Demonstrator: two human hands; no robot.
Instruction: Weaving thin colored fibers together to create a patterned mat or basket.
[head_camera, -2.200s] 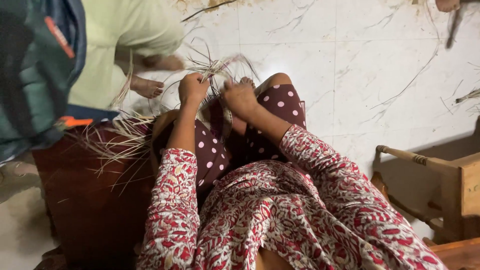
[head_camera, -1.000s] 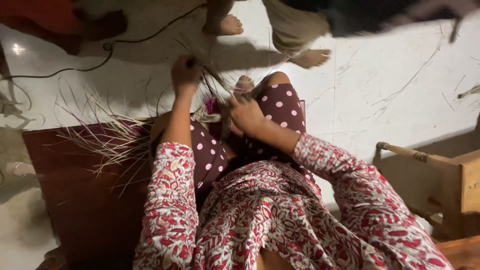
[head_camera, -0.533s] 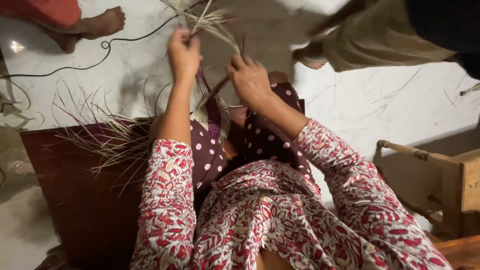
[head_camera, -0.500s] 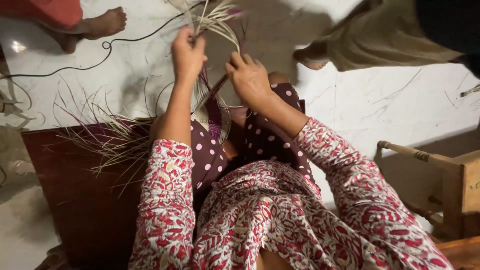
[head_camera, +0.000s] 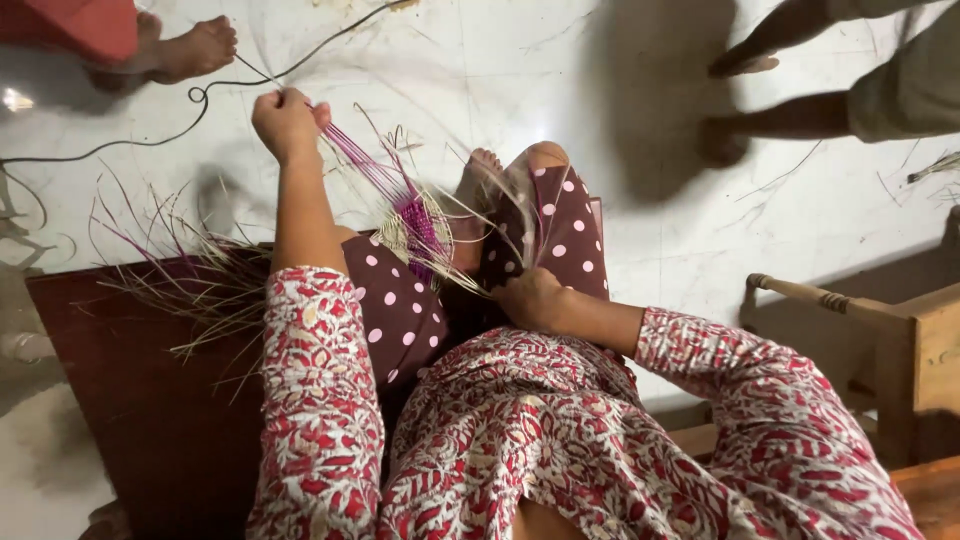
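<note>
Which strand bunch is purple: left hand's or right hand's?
The left hand pulls the purple strands taut, up and out from the woven piece. The right hand holds pale straw strands.

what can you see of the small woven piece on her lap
The woven piece is a small rounded start of straw-coloured and purple fibre, resting on the polka-dot lap. Loose strands fan out from it. The left hand pulls purple strands taut up and away; the right hand grips pale strands beside it.
</note>
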